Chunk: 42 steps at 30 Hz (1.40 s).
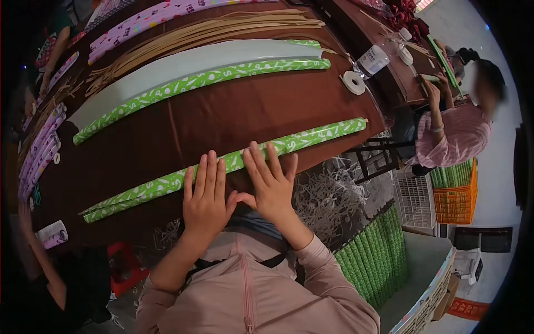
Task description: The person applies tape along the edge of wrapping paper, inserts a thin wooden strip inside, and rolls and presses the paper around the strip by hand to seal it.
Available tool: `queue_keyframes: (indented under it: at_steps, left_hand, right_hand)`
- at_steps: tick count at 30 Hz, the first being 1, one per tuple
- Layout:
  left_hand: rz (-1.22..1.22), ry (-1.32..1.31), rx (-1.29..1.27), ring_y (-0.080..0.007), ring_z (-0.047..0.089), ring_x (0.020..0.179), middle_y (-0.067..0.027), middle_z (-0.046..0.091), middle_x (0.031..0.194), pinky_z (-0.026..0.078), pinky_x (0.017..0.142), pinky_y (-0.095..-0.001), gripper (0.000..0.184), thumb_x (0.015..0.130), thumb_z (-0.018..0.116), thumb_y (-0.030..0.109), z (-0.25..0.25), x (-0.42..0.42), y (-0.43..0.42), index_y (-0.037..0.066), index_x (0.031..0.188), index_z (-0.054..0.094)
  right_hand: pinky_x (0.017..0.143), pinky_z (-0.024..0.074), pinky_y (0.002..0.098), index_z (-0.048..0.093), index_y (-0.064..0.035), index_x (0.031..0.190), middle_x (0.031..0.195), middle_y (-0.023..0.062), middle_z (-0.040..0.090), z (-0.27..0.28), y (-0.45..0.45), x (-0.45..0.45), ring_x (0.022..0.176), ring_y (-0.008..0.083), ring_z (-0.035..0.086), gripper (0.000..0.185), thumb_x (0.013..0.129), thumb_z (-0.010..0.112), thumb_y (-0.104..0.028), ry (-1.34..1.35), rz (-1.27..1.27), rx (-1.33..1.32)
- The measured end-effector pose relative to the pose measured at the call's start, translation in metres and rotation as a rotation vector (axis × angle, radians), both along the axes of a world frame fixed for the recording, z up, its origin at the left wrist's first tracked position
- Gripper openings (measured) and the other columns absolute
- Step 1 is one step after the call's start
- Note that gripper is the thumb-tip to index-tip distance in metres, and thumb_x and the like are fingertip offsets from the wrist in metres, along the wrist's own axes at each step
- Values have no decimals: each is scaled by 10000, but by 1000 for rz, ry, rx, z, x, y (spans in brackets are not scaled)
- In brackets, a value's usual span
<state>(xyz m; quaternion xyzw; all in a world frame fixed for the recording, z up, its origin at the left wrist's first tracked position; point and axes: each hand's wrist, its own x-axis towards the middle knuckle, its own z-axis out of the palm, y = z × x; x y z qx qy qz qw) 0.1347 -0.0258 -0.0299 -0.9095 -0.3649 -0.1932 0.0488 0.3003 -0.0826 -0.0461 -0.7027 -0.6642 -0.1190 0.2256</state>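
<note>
A long green patterned roll (pixel 317 136) lies near the front edge of the brown-covered table (pixel 245 103). Both palms are down. My left hand (pixel 207 195) has its fingers stretched out over the middle of the roll. Just to its right, my right hand (pixel 270 181) rests on the same roll with its fingers spread; the two thumbs touch or nearly touch. Farther back lies a green sheet (pixel 183 67), its pale side up and its near edge curled into a green tube.
Brown strips (pixel 222 29) and purple patterned paper (pixel 161 15) lie at the back. A tape roll (pixel 354 82) and a bottle (pixel 371 61) are at the right. A bin (pixel 428 284) holds green rolls. A co-worker (pixel 453 131) sits at right; another person's arm (pixel 47 267) is at left.
</note>
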Motion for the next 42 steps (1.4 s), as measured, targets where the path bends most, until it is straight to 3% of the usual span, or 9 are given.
queue_keyframes:
  at_steps: [2,13,17,20,24,29,32,34,42]
  left_hand:
    - [1,48,-37,-307,357,1428,-195,395,1517,268,1165,-508,649,902,556,338,4,-1,-1,-29,1426,447]
    - [-19,32,-22,-312,337,1436,-201,359,1538,250,1177,-503,676,889,574,316,2,-1,-1,-40,1441,417]
    - [-8,24,0,-312,341,1431,-199,359,1539,259,1173,-502,680,877,590,302,-1,-1,-1,-41,1438,418]
    - [-3,37,-11,-324,351,1422,-209,364,1532,265,1169,-508,680,872,593,303,-2,-1,-1,-52,1428,424]
    - [-4,36,13,-335,357,1418,-217,374,1523,265,1168,-509,680,860,608,291,-1,0,-1,-62,1414,435]
    - [-13,-3,-38,-311,364,1418,-197,397,1515,256,1167,-505,671,848,644,296,2,-1,-2,-47,1397,468]
    - [-10,-18,-72,-294,335,1438,-182,385,1526,219,1181,-490,694,866,638,327,4,-3,-4,-33,1424,439]
    - [-17,-85,-131,-310,317,1445,-196,358,1537,202,1183,-499,695,896,623,327,12,-2,-7,-45,1441,405]
    - [30,-127,-88,-284,425,1367,-172,462,1459,284,1149,-481,573,937,593,292,18,10,9,12,1418,457]
  right_hand:
    - [1173,25,579,453,-133,1467,1528,33,423,0,-5,16,1439,271,339,870,892,262,-756,-28,-83,17]
    - [1188,109,547,410,-102,1488,1537,49,409,-19,-26,162,1451,281,316,857,922,283,-733,-208,-455,197]
    - [1186,155,521,416,-101,1485,1513,72,438,-23,-35,208,1430,302,347,693,1018,263,-591,-213,-674,171]
    - [1182,200,478,396,-29,1473,1487,173,440,-17,-36,217,1388,353,383,600,1057,297,-450,529,-765,305]
    - [1164,233,490,385,24,1456,1469,209,448,-6,-15,170,1371,366,406,523,1036,448,-280,381,-673,487]
    - [1147,239,534,519,-80,1403,1449,135,502,18,27,71,1363,356,427,469,989,560,-295,294,-321,308]
    - [1154,77,635,670,-179,1265,1376,55,586,18,45,42,1376,334,408,368,959,595,-369,272,-351,203]
    - [1162,59,629,762,-191,1099,1329,20,621,12,49,40,1372,347,393,301,940,601,-389,168,-378,167]
    - [1178,22,607,773,-218,1072,1353,-15,604,9,49,43,1400,321,359,276,938,560,-332,159,-380,106]
